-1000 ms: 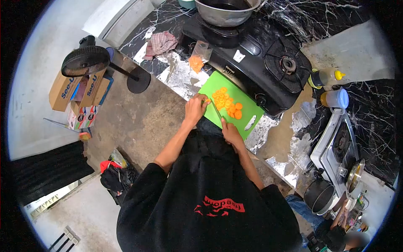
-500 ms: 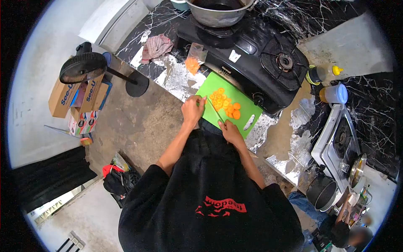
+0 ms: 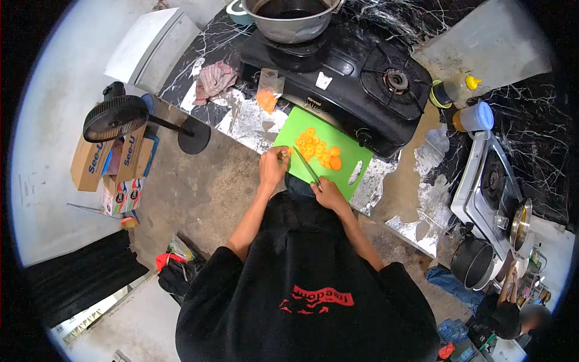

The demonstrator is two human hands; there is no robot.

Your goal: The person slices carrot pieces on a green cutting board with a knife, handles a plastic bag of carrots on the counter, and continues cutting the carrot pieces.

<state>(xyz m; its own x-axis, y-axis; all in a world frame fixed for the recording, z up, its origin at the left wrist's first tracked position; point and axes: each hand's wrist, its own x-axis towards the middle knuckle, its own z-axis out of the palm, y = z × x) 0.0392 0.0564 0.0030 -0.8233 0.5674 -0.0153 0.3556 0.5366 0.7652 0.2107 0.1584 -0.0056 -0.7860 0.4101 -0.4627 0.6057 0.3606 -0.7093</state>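
A green cutting board [image 3: 344, 180] lies at the counter's edge with several round orange slices [image 3: 318, 148] on it, probably carrot. My right hand [image 3: 327, 193] is closed around the handle of a knife [image 3: 306, 166], whose blade points up and left over the board. At the board's left edge, my left hand [image 3: 273, 164] has its fingers pinched on a small orange piece [image 3: 291, 150] near the knife tip. Beyond the board, a clear plastic bag [image 3: 266, 99] holds orange bits.
Behind the board stands a black two-burner stove [image 3: 344, 72] with a metal pot [image 3: 289, 21]. A crumpled cloth [image 3: 215, 81] lies at the left. Right are a yellow-capped bottle [image 3: 459, 88], a lidded tub [image 3: 476, 116] and a second stove [image 3: 487, 184]. Another person [image 3: 505, 317] is at lower right.
The camera view has shifted, so the board and stove appear farther left. The knife remains in my right hand over the board, and my left hand stays at its left edge.
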